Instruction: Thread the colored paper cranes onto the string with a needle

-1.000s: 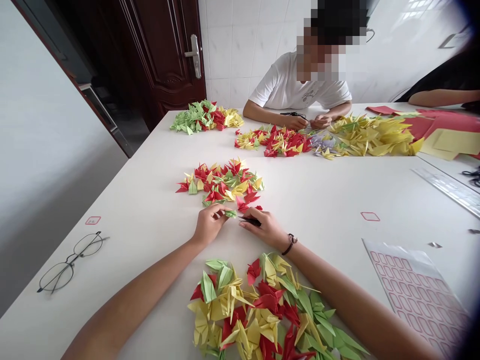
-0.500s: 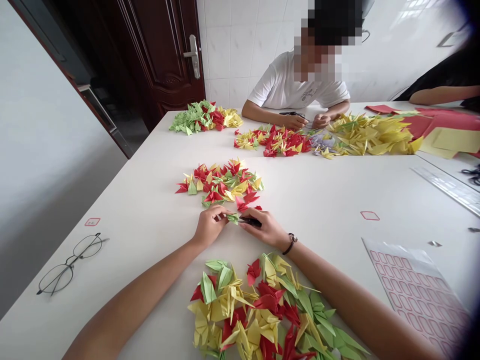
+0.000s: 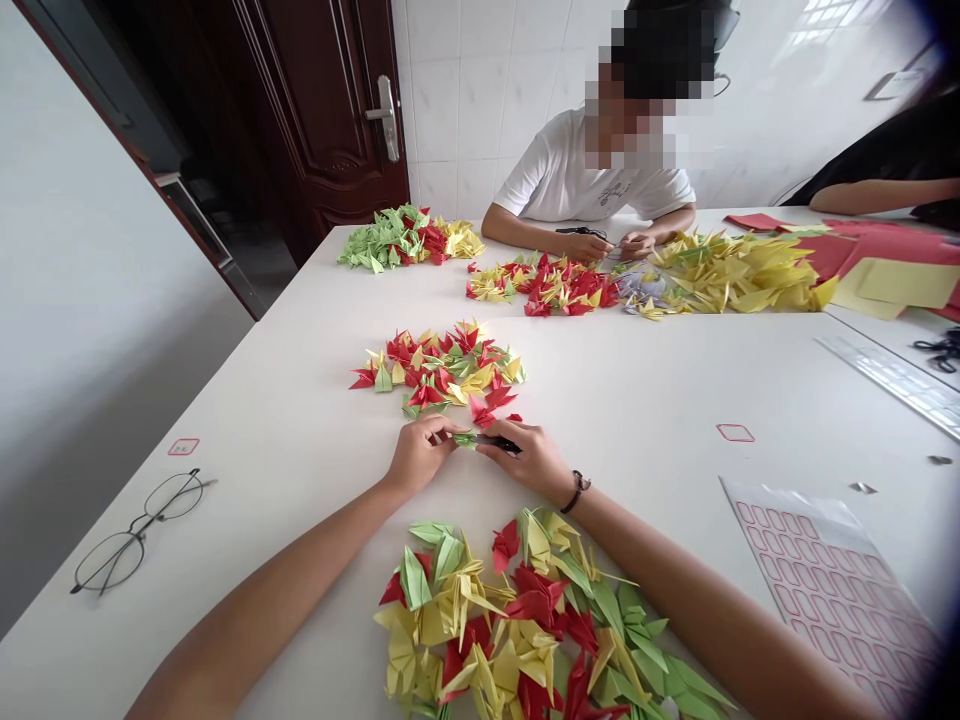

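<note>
Between its thumb and fingers, my left hand (image 3: pixel 421 452) pinches a small green folded-paper crane (image 3: pixel 465 438). My right hand (image 3: pixel 531 458) is closed around a small black tool (image 3: pixel 504 443) whose narrow tip meets the crane; its exact kind is partly hidden by my fingers. Just beyond both hands lies a pile of red, yellow and green paper cranes (image 3: pixel 450 365). A larger heap of cranes (image 3: pixel 517 620) in the same colours spreads between my forearms, close to me.
Eyeglasses (image 3: pixel 142 530) lie on the left of the white table (image 3: pixel 300 400). To the right are a sheet of red-framed labels (image 3: pixel 821 580) and a clear ruler (image 3: pixel 892 380). Across from me a person in a white shirt (image 3: pixel 592 170) works behind more cranes (image 3: pixel 742 275).
My hands stay in nearly the same place. The green crane has tilted and looks flatter between my fingers and the black tool. The whole view has shifted slightly.
</note>
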Action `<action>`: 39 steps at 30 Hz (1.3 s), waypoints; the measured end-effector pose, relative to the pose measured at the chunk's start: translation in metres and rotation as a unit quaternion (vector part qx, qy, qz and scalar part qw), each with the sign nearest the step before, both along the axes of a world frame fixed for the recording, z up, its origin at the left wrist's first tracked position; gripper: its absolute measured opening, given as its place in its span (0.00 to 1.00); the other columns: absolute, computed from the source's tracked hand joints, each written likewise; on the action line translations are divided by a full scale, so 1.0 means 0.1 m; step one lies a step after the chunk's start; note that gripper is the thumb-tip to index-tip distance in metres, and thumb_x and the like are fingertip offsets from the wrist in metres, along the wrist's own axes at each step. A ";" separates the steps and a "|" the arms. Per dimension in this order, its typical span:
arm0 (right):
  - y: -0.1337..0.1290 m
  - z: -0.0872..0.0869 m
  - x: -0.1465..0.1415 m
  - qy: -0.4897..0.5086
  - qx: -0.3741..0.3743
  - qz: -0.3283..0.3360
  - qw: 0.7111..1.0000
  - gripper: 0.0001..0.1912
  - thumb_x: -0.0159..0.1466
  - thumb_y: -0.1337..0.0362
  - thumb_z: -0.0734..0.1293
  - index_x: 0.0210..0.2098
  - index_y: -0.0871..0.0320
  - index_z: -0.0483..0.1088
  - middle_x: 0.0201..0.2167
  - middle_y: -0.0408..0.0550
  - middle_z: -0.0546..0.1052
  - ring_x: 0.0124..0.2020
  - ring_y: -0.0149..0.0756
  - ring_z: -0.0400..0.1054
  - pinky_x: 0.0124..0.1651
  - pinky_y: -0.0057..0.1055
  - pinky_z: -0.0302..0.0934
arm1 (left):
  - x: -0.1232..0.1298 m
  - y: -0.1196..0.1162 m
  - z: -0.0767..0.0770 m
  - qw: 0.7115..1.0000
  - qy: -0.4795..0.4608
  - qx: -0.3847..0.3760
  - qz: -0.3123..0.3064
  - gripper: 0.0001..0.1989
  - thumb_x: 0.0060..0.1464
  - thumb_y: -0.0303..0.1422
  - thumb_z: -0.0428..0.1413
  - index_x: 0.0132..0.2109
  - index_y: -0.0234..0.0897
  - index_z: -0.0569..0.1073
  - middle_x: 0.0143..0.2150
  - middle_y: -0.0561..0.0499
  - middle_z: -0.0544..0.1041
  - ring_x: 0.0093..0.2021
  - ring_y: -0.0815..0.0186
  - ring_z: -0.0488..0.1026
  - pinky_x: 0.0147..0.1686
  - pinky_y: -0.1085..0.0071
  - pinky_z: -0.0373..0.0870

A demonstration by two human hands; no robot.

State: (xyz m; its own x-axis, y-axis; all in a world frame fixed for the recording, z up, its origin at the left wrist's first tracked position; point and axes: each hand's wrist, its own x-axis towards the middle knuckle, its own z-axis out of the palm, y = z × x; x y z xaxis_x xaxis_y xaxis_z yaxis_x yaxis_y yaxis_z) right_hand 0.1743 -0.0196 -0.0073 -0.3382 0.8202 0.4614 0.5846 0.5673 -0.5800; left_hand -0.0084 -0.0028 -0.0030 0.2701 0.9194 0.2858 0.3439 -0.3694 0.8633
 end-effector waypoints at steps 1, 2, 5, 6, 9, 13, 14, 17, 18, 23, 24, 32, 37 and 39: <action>0.00 0.00 0.00 -0.006 0.006 -0.002 1.000 0.09 0.59 0.58 0.62 0.30 0.58 0.68 0.26 0.47 0.75 0.24 0.31 0.66 0.28 0.25 0.59 | 0.00 0.00 0.00 1.000 0.003 0.001 -0.002 0.05 0.45 0.28 0.56 0.31 0.35 0.76 0.29 0.50 0.73 0.26 0.71 0.65 0.25 0.76 0.62; 0.00 0.00 0.00 -0.011 0.011 -0.005 1.000 0.10 0.59 0.58 0.62 0.30 0.58 0.68 0.26 0.47 0.75 0.23 0.30 0.66 0.27 0.25 0.59 | 0.00 0.00 0.00 1.000 0.006 0.002 -0.003 0.05 0.45 0.27 0.56 0.31 0.35 0.76 0.29 0.50 0.73 0.26 0.71 0.65 0.25 0.76 0.62; 0.00 0.00 -0.01 -0.021 0.023 -0.013 0.999 0.10 0.60 0.59 0.61 0.30 0.58 0.68 0.25 0.47 0.75 0.23 0.30 0.66 0.27 0.24 0.58 | 0.00 0.00 -0.01 1.000 0.011 0.004 -0.004 0.05 0.45 0.27 0.56 0.31 0.35 0.76 0.29 0.50 0.73 0.26 0.71 0.66 0.25 0.76 0.62; 0.00 0.00 -0.01 -0.024 0.026 -0.014 0.999 0.10 0.60 0.59 0.61 0.30 0.58 0.68 0.25 0.47 0.75 0.23 0.30 0.66 0.27 0.24 0.58 | 0.00 0.00 -0.01 1.000 0.011 0.004 -0.004 0.05 0.45 0.27 0.56 0.31 0.35 0.76 0.29 0.50 0.73 0.26 0.71 0.66 0.25 0.76 0.62; -0.01 0.00 -0.02 -0.031 0.033 -0.019 0.999 0.09 0.60 0.59 0.61 0.30 0.58 0.68 0.25 0.47 0.74 0.23 0.30 0.67 0.27 0.24 0.58 | -0.01 0.00 -0.02 1.000 0.012 0.006 -0.005 0.04 0.45 0.27 0.56 0.31 0.35 0.75 0.29 0.50 0.73 0.26 0.71 0.65 0.25 0.76 0.62; -0.01 0.00 -0.02 -0.040 0.033 -0.026 0.998 0.09 0.60 0.60 0.61 0.30 0.58 0.68 0.24 0.46 0.74 0.22 0.30 0.66 0.26 0.23 0.57 | 0.00 0.01 -0.03 1.000 0.010 0.015 -0.007 0.04 0.45 0.27 0.56 0.31 0.35 0.75 0.29 0.50 0.73 0.26 0.71 0.66 0.25 0.76 0.62; -0.01 0.00 -0.02 -0.042 0.033 -0.026 0.998 0.08 0.60 0.60 0.61 0.30 0.58 0.68 0.24 0.46 0.74 0.22 0.29 0.65 0.26 0.23 0.57 | 0.00 0.01 -0.03 1.000 0.009 0.017 -0.007 0.04 0.45 0.27 0.56 0.31 0.35 0.75 0.28 0.51 0.73 0.26 0.71 0.66 0.25 0.76 0.63; -0.01 0.00 -0.02 -0.048 0.031 -0.027 0.998 0.08 0.59 0.60 0.62 0.29 0.58 0.67 0.24 0.46 0.74 0.22 0.30 0.65 0.26 0.23 0.57 | 0.00 0.01 -0.04 1.000 0.013 0.023 -0.004 0.04 0.45 0.27 0.56 0.31 0.35 0.75 0.28 0.51 0.73 0.25 0.71 0.66 0.25 0.75 0.63; -0.01 0.00 -0.02 -0.050 0.030 -0.027 0.998 0.08 0.59 0.60 0.62 0.29 0.58 0.67 0.24 0.46 0.74 0.22 0.30 0.65 0.26 0.23 0.57 | 0.00 0.01 -0.04 1.000 0.015 0.024 -0.003 0.04 0.45 0.27 0.56 0.31 0.35 0.75 0.28 0.51 0.73 0.25 0.71 0.65 0.25 0.75 0.63; 0.00 -0.01 -0.02 -0.055 0.022 -0.027 0.998 0.09 0.60 0.59 0.61 0.30 0.58 0.68 0.24 0.46 0.74 0.22 0.30 0.66 0.26 0.23 0.56 | 0.00 0.00 -0.03 1.000 0.021 0.021 -0.002 0.04 0.45 0.26 0.56 0.31 0.35 0.75 0.28 0.50 0.73 0.26 0.71 0.66 0.25 0.76 0.63; 0.00 -0.01 -0.02 -0.056 0.021 -0.027 0.998 0.09 0.60 0.59 0.61 0.30 0.58 0.68 0.25 0.46 0.74 0.22 0.30 0.66 0.26 0.23 0.56 | 0.00 0.01 -0.03 1.000 0.022 0.020 -0.003 0.04 0.45 0.26 0.56 0.31 0.35 0.75 0.28 0.50 0.73 0.26 0.71 0.66 0.25 0.76 0.63; -0.02 0.01 -0.02 -0.063 0.017 -0.034 0.997 0.09 0.60 0.59 0.61 0.31 0.57 0.69 0.25 0.46 0.75 0.22 0.30 0.66 0.26 0.24 0.56 | -0.01 0.01 -0.04 0.999 0.024 0.020 -0.009 0.05 0.46 0.27 0.55 0.31 0.35 0.76 0.29 0.50 0.73 0.26 0.71 0.66 0.26 0.75 0.63; -0.02 0.01 -0.02 -0.063 0.020 -0.036 0.997 0.10 0.60 0.59 0.61 0.31 0.57 0.69 0.25 0.46 0.75 0.22 0.30 0.66 0.26 0.24 0.56 | -0.01 0.01 -0.03 1.000 0.022 0.017 -0.009 0.05 0.46 0.27 0.55 0.31 0.35 0.76 0.30 0.49 0.74 0.26 0.70 0.66 0.26 0.75 0.63; -0.02 0.01 -0.02 -0.061 0.021 -0.034 0.997 0.10 0.60 0.59 0.61 0.31 0.57 0.69 0.25 0.46 0.75 0.22 0.30 0.66 0.26 0.24 0.57 | 0.00 0.01 -0.02 1.000 0.022 0.013 -0.007 0.05 0.45 0.27 0.56 0.31 0.35 0.76 0.30 0.49 0.74 0.26 0.70 0.66 0.26 0.75 0.63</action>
